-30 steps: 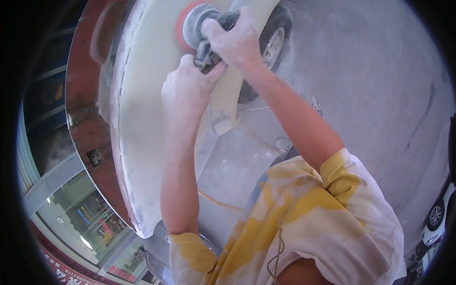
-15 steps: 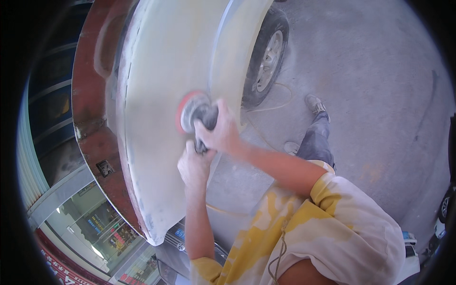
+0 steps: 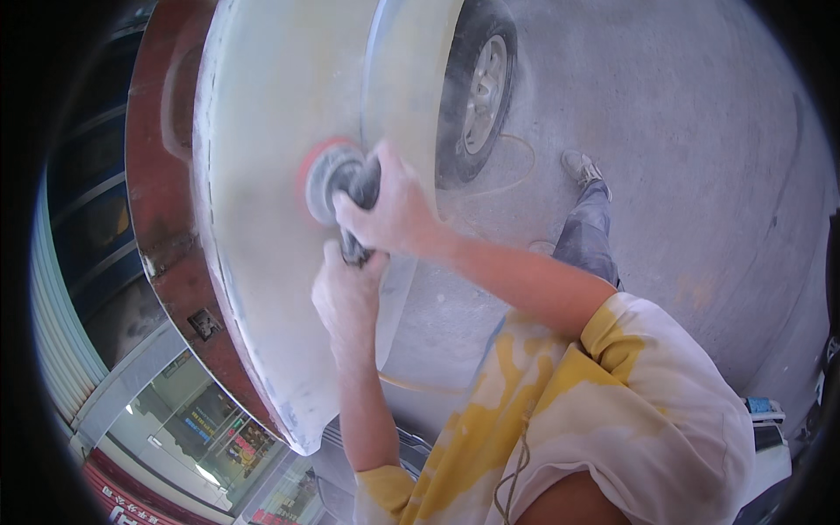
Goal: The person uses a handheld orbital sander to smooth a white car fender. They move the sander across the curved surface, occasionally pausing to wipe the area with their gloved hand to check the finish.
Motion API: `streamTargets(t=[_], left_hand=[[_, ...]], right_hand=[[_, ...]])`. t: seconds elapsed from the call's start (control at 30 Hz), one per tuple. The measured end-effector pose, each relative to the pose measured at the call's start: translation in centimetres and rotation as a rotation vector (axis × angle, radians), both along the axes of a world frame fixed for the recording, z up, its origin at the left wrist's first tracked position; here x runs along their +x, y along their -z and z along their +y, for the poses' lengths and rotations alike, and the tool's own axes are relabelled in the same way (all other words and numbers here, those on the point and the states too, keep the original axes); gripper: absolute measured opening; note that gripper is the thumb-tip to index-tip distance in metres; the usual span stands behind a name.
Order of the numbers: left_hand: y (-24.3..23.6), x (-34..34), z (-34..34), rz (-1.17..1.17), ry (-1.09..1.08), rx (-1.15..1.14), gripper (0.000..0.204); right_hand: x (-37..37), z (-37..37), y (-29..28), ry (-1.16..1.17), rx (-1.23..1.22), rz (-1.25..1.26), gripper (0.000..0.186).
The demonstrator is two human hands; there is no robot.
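A round orbital sander (image 3: pixel 333 178) with a grey body and a red pad rests against the pale, dusty side panel (image 3: pixel 271 289) of a vehicle. My right hand (image 3: pixel 391 203) wraps round the sander's dark head from the right. Lower down, my left hand (image 3: pixel 347 284) is closed on its black handle. The pad's edge looks smeared, and the face against the panel is hidden. Dust whitens both hands.
A wheel (image 3: pixel 481 87) stands at the upper right of the panel, with a thin hose (image 3: pixel 525 157) curving over the grey floor (image 3: pixel 682 149). Left of the panel runs a reddish-brown part (image 3: pixel 162 166) of the vehicle. Another car (image 3: pixel 328 477) is below, near a glass shopfront (image 3: pixel 197 429).
Both hands and the sander have shifted left and slightly up in the picture. The panel and wheel also sit further left in view. The grip is the same.
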State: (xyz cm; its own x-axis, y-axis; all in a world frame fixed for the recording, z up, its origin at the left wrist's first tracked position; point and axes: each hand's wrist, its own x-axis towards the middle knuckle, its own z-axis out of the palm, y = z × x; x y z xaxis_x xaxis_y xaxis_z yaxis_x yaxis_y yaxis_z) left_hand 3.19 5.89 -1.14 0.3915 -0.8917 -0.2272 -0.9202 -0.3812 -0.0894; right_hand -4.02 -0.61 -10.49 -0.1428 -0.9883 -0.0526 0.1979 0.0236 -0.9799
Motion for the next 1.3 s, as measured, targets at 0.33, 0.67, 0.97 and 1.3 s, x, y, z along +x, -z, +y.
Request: streamTargets(t=[0.33, 0.67, 0.97, 1.3], left_hand=[[7.0, 6.7, 13.6, -0.062, 0.103, 0.052, 0.058], [-0.3, -0.6, -2.6, 0.030, 0.099, -0.080, 0.055], [-0.9, -3.5, -8.4, 0.289, -0.025, -0.153, 0.049], [-0.3, -5.6, -13.6, 0.271, 0.070, -0.171, 0.051]], right_hand=[[4.5, 13.7, 6.5, -0.214, 0.219, -0.082, 0.050], [-0.9, -2.7, -0.7, 0.048, 0.008, 0.082, 0.044], [-4.6, -9.7, -2.8, 0.057, -0.172, 0.137, 0.041], [-7.2, -15.2, -2.3, -0.020, -0.112, 0.126, 0.041]])
